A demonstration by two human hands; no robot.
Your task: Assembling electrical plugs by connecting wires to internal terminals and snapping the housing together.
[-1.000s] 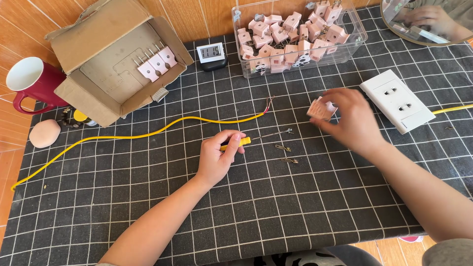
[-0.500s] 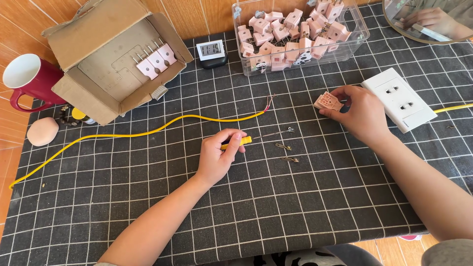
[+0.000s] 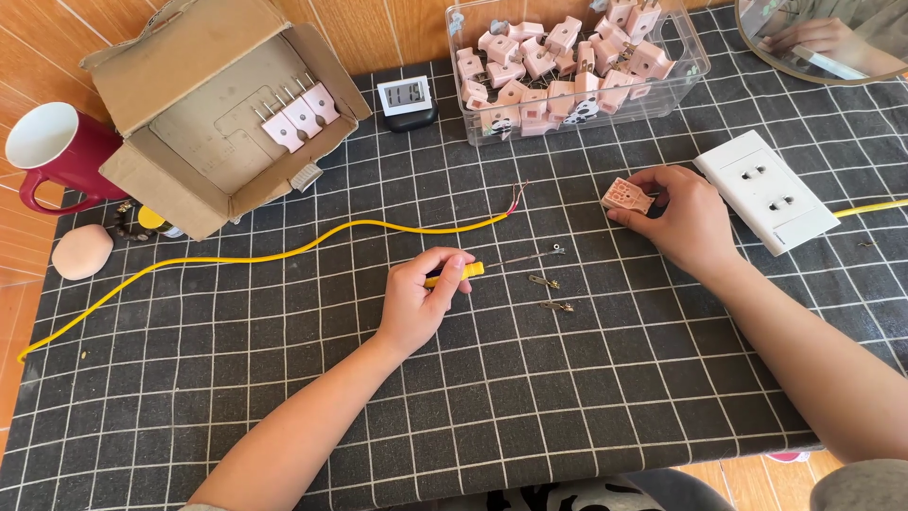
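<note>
My left hand (image 3: 420, 301) rests on the black grid mat (image 3: 284, 397), shut on a small yellow-handled screwdriver (image 3: 462, 274) whose thin shaft points right toward a few small metal parts (image 3: 547, 281). My right hand (image 3: 683, 218) holds a pink plug adapter (image 3: 626, 196) just above the mat, beside a white wall socket plate (image 3: 766, 190). A yellow cable (image 3: 284, 251) with bare wire ends at its tip lies across the mat behind my left hand.
A clear bin (image 3: 567, 66) of several pink adapters stands at the back. An open cardboard box (image 3: 218, 104) holds three more adapters at back left. A red mug (image 3: 52, 151), a small digital clock (image 3: 405, 97) and a round mirror (image 3: 832, 38) are nearby.
My right hand lifted the pink adapter slightly and turned it, staying near the white socket plate. My left hand with the screwdriver has hardly moved.
</note>
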